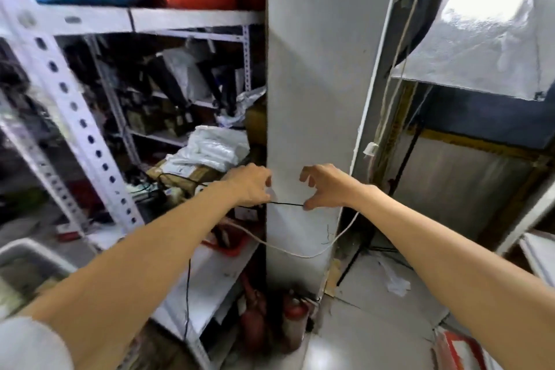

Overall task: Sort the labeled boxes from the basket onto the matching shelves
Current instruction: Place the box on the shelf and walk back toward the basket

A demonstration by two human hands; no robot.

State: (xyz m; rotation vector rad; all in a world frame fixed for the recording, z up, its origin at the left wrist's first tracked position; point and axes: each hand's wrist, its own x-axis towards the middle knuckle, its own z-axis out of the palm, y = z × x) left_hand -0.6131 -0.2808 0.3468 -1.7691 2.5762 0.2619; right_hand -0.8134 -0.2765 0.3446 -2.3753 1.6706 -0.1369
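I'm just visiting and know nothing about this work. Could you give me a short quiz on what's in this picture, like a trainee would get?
1. True or false: the left hand and the right hand are carrying a labeled box together.
2. What runs taut between the two hands? A) a strip of tape B) a thin black cord C) a red strap
3. Fill in: the red fire extinguishers stand on the floor at the foot of the white ____.

Key: 1 false, no box is in either hand; 2 B; 3 pillar.
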